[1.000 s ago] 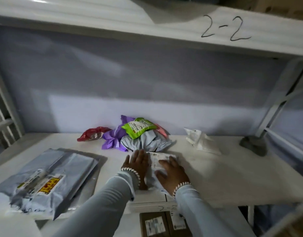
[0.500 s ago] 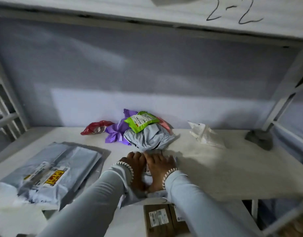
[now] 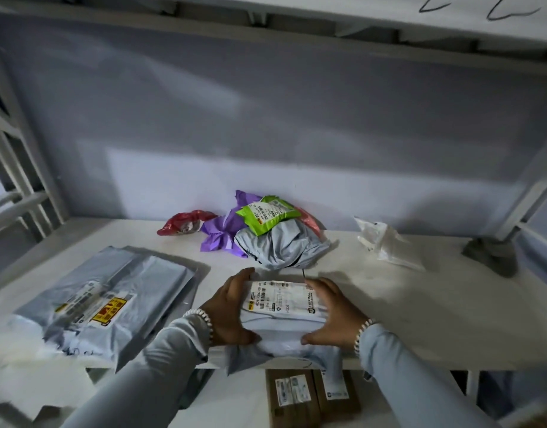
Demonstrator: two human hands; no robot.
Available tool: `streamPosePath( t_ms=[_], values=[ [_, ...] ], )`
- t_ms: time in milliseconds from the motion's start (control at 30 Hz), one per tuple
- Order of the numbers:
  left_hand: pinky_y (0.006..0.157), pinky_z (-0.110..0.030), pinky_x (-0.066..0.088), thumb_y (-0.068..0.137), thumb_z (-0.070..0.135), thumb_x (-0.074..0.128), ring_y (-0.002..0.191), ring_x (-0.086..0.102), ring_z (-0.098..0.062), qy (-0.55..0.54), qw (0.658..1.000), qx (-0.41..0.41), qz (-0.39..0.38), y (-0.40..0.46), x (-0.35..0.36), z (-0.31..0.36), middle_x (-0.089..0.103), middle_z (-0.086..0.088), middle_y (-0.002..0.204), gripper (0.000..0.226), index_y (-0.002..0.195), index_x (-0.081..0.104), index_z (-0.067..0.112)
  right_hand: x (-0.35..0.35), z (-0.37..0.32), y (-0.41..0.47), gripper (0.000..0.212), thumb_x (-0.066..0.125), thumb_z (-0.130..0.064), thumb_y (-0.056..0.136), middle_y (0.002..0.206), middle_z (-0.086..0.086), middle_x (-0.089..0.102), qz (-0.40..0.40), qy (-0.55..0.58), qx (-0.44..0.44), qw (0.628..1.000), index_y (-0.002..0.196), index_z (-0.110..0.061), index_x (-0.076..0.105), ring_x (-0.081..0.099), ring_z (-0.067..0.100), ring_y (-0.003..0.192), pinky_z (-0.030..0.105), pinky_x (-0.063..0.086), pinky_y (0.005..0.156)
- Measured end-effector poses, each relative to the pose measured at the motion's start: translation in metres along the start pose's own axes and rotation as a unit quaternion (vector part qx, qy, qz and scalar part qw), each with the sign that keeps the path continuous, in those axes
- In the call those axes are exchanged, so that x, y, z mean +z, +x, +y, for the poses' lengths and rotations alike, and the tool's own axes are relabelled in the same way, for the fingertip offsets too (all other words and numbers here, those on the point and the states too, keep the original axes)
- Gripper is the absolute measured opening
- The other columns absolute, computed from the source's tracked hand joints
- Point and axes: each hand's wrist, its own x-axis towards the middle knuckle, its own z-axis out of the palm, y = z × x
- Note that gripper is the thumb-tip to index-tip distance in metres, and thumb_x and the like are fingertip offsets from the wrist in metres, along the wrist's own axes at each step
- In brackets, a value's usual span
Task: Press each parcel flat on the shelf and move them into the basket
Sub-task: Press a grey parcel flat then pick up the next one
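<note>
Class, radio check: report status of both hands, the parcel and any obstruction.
Left hand and right hand grip the sides of the small white labelled poly parcel at the white shelf's front edge. Crumpled grey bag lies just behind. No basket in view.

- The white-labelled parcel (image 3: 283,307) at the front edge of the shelf (image 3: 420,319) serves as landmark; the left hand (image 3: 232,310) and right hand (image 3: 334,313) flank it, closing off its two sides.
- Just behind the parcel, a heap of crumpled bags (image 3: 266,233) blocks the way to the back wall.
- Left of the parcel, flat grey mailers (image 3: 111,298) cover the shelf to its front edge; only a narrow bare strip separates them.
- Right of the parcel, the shelf lies bare and open as far as a clear plastic bag (image 3: 386,242) and a frame foot (image 3: 491,254).
- Below the parcel, brown boxes (image 3: 309,396) occupy the lower level.
</note>
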Motion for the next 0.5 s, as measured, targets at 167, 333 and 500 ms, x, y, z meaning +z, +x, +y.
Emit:
streamPosePath(
  t_ms=[167, 333, 500],
  values=[
    [0.097, -0.015, 0.045, 0.049, 0.040, 0.084, 0.115, 0.050, 0.010, -0.076, 0.997, -0.011, 0.018, -0.021, 0.018, -0.018, 0.045, 0.019, 0.128, 0.110, 0.131, 0.013, 0.052, 0.014, 0.018, -0.007, 0.127, 0.090, -0.035, 0.054, 0.150, -0.011, 0.021, 0.032, 0.107, 0.014, 0.994, 0.149, -0.035, 0.005, 0.028, 0.005, 0.136, 0.012, 0.034, 0.104],
    [0.099, -0.025, 0.046, 0.041, 0.057, 0.075, 0.114, 0.052, -0.006, 0.007, 0.999, -0.037, 0.011, -0.020, 0.018, -0.006, 0.048, 0.014, 0.126, 0.109, 0.134, 0.027, 0.028, 0.019, 0.031, -0.012, 0.135, 0.090, -0.043, 0.048, 0.151, -0.011, 0.031, 0.027, 0.139, 0.036, 0.989, 0.146, -0.050, -0.003, 0.034, 0.008, 0.137, 0.034, 0.037, 0.112],
    [0.101, -0.013, 0.035, 0.045, 0.059, 0.080, 0.120, 0.048, -0.006, 0.021, 0.999, -0.048, 0.010, -0.023, 0.018, -0.001, 0.045, 0.015, 0.131, 0.111, 0.137, 0.027, 0.029, 0.032, 0.042, -0.015, 0.148, 0.093, -0.053, 0.038, 0.146, -0.021, 0.034, 0.035, 0.105, 0.045, 0.993, 0.147, -0.044, -0.008, 0.038, -0.002, 0.131, 0.015, 0.041, 0.102]
  ],
)
